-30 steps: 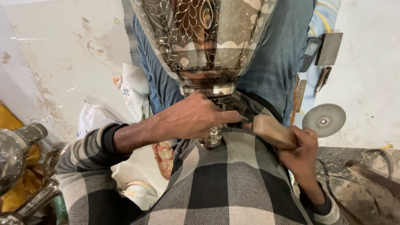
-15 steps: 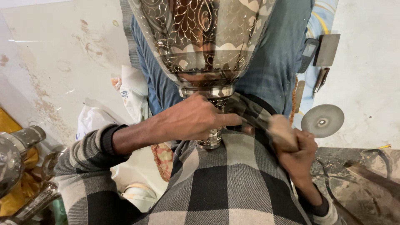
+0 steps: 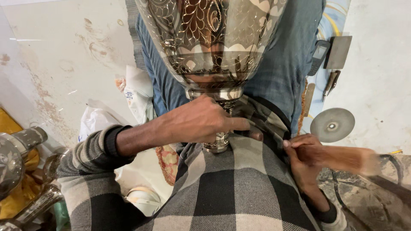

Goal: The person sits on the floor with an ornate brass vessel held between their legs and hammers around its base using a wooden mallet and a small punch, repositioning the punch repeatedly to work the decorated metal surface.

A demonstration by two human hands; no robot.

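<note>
My left hand is wrapped tight around the stem of the engraved metal vase, which rests on my lap, its foot pressed into the checked cloth and its wide bowl tilted away over my jeans. My right hand is clenched on a wooden handle, blurred, just right of the stem. A round disc lies on the floor beyond it.

A pale, stained floor spreads out, scuffed with brownish marks. White plastic bags lie crumpled on it. A grey grinding disc rests to one side, near a flat metal scraper.
</note>
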